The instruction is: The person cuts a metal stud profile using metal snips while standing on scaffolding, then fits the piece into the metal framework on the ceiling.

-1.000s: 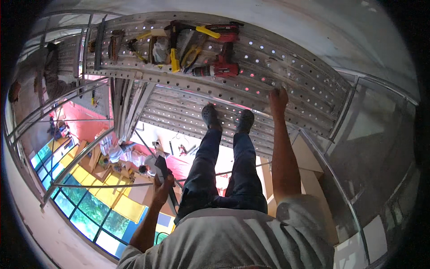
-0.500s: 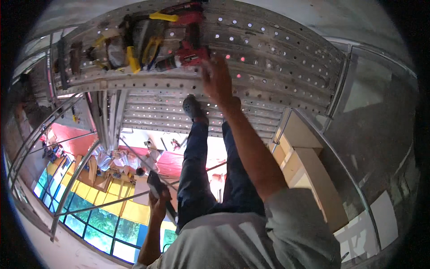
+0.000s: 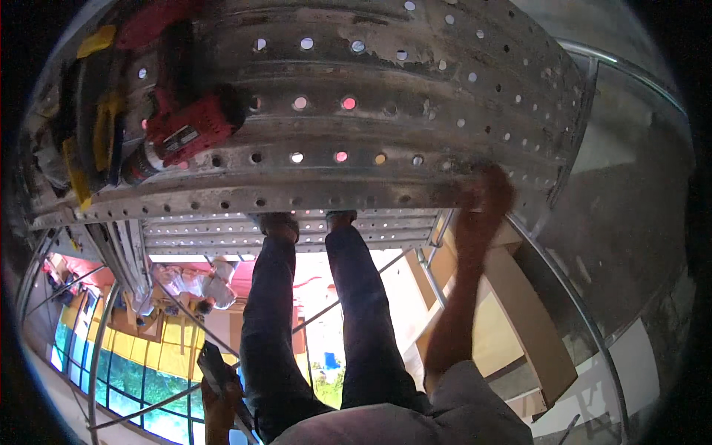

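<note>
My left hand [image 3: 221, 400], low at the left, is closed around a long dark grey piece [image 3: 215, 366] whose exact kind I cannot make out. Up at the right, my right hand [image 3: 486, 204] is on the front edge of a perforated metal platform [image 3: 386, 174], its fingers bent over the rim and somewhat blurred. A red and black cordless drill [image 3: 194, 135] lies on that platform at the left, well apart from my right hand. Beside it are yellow-and-black hand tools [image 3: 93, 141], partly in shadow.
My feet stand on a lower perforated plank [image 3: 311, 236]. Scaffold tubes [image 3: 578, 297] run down both sides. Brown board boxes [image 3: 530, 319] stand at the right below a grey wall [image 3: 623, 200]. Far below at the left, a person [image 3: 215, 285] is near a yellow panel and windows.
My right hand has left the drill and moved right to the platform's edge. The upper platform appears closer, with the drill farther left. My left hand still holds the dark piece.
</note>
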The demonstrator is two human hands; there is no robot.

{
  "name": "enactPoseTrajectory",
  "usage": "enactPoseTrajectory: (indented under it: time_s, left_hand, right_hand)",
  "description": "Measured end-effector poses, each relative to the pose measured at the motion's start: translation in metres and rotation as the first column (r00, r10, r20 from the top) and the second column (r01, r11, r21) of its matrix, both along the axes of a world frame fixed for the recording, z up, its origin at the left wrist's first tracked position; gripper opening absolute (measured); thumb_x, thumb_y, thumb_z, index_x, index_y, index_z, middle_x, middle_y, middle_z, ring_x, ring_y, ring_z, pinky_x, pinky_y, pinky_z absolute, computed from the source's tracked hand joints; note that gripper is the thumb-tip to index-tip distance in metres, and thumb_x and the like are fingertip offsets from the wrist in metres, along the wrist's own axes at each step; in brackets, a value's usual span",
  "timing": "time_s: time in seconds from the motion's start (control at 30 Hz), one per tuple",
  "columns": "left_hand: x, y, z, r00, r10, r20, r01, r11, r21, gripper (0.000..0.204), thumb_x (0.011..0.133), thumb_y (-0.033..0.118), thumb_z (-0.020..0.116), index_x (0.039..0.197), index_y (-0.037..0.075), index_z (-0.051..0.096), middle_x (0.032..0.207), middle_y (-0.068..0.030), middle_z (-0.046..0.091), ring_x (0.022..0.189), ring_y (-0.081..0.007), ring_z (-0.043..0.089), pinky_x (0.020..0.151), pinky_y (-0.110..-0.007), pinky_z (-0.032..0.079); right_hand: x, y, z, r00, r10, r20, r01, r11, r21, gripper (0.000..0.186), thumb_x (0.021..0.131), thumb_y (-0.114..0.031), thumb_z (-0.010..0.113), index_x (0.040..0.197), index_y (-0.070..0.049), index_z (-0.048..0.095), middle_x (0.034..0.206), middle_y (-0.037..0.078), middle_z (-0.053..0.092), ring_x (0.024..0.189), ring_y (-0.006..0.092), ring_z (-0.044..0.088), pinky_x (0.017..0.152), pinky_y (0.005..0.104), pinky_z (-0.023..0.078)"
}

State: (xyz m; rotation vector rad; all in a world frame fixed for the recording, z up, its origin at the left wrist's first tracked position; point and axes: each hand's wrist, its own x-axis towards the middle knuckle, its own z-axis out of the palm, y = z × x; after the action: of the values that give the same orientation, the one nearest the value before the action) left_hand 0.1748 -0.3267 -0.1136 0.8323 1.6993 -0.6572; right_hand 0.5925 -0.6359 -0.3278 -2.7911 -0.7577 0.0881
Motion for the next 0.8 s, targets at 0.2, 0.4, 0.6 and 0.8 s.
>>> enactPoseTrajectory:
  time_s: [0.2, 0.4, 0.6, 0.8]
  left_hand:
    - [0.000, 0.006, 0.016, 0.999, -0.015, 0.041, 0.014, 1.000, 0.008, 0.035, 0.089, 0.028, 0.071, 0.111, 0.005, 0.056, 0.082, -0.0029, 0.060, 0.067, -0.0137, 0.059, 0.059, -0.030, 0.051]
    - [0.002, 0.006, 0.018, 0.992, 0.096, 0.081, -0.100, 0.994, 0.048, 0.037, 0.089, 0.015, 0.072, 0.120, 0.007, 0.053, 0.091, -0.0057, 0.063, 0.067, -0.0152, 0.060, 0.058, -0.029, 0.050]
    - [0.018, 0.019, -0.016, 1.000, 0.010, 0.024, -0.012, 0.998, 0.055, 0.044, 0.088, 0.016, 0.074, 0.125, 0.008, 0.051, 0.094, -0.0058, 0.063, 0.069, -0.0158, 0.061, 0.058, -0.031, 0.052]
    - [0.019, 0.017, -0.011, 0.997, 0.035, 0.073, -0.039, 0.997, 0.059, 0.046, 0.088, 0.017, 0.075, 0.126, 0.009, 0.050, 0.094, -0.0055, 0.063, 0.071, -0.0158, 0.061, 0.059, -0.031, 0.052]
  right_hand:
    - [0.024, -0.053, 0.070, 0.889, -0.390, 0.238, 0.407, 0.913, -0.024, 0.035, 0.102, -0.024, 0.056, 0.129, -0.002, 0.060, 0.135, 0.020, 0.056, 0.130, 0.0404, 0.049, 0.113, 0.0508, 0.034]
    - [-0.034, 0.159, 0.023, 0.946, 0.211, -0.246, -0.098, 0.910, 0.403, 0.068, 0.091, -0.041, 0.062, 0.151, -0.016, 0.040, 0.157, 0.026, 0.029, 0.146, 0.0478, 0.025, 0.118, 0.0612, 0.019]
    - [-0.012, 0.185, -0.021, 0.911, 0.290, -0.293, -0.117, 0.863, 0.491, 0.082, 0.085, -0.054, 0.068, 0.148, -0.009, 0.043, 0.155, 0.030, 0.030, 0.145, 0.0507, 0.024, 0.117, 0.0675, 0.015]
    - [0.069, 0.001, 0.000, 0.976, 0.173, 0.133, -0.146, 0.971, -0.190, 0.068, 0.100, -0.047, 0.050, 0.150, -0.003, 0.037, 0.156, 0.026, 0.032, 0.146, 0.0456, 0.028, 0.119, 0.0607, 0.016]
